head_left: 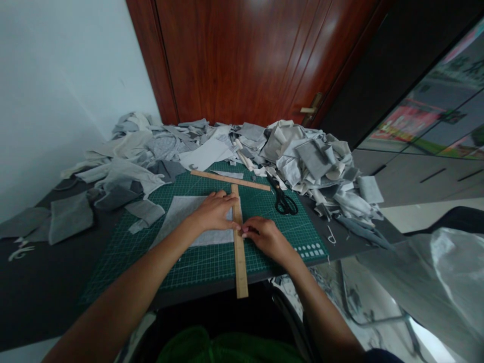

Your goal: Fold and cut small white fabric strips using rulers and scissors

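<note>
A grey piece of fabric (182,214) lies flat on the green cutting mat (204,264). Across its right edge runs a wooden ruler (241,272), its near end sticking out past the table's front edge. My left hand (215,212) rests on the fabric and ruler with thumb and fingers apart, pressing them down. Close against the ruler's right side, my right hand (264,234) has its fingertips pinched together; whatever they hold is too small to name. A second wooden ruler (230,180) lies crosswise just beyond the first one's far end.
Black-handled scissors (285,201) lie on the mat's right part. A large heap of grey fabric scraps (313,156) fills the back right, and another scrap pile (128,156) the back left. A wooden door (242,60) stands behind the table. A translucent plastic bag (434,282) is at right.
</note>
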The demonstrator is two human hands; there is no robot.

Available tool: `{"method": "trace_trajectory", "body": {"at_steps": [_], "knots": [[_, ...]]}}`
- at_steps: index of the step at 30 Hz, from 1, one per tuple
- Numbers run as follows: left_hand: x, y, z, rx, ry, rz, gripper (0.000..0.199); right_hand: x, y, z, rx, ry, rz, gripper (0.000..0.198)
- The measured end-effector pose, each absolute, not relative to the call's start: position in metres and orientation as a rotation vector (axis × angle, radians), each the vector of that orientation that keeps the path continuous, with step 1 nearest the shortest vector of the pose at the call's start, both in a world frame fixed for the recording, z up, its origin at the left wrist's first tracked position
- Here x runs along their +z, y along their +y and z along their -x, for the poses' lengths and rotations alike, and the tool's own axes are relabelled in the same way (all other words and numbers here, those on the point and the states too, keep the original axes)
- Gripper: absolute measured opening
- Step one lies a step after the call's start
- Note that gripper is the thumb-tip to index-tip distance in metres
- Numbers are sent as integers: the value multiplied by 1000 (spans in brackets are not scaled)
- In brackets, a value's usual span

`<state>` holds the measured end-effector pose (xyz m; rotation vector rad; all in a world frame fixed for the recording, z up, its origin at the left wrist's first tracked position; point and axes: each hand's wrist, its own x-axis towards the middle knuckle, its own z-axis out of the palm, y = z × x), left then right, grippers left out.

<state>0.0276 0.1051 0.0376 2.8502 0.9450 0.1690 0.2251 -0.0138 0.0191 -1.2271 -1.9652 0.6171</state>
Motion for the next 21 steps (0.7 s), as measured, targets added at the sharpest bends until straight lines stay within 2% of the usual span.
{"method": "trace_trajectory", "body": {"at_steps": [6, 15, 21], "knots": [[39, 104, -27, 166, 944, -2836, 77, 22, -30, -231, 778, -1972, 1220, 15], [38, 105, -27, 160, 948, -2871, 75, 18, -12, -227, 588, -1903, 1267, 14], [39, 105, -28, 162, 946, -2863, 75, 25, -28, -227, 734, -1982, 1225, 16]]}}
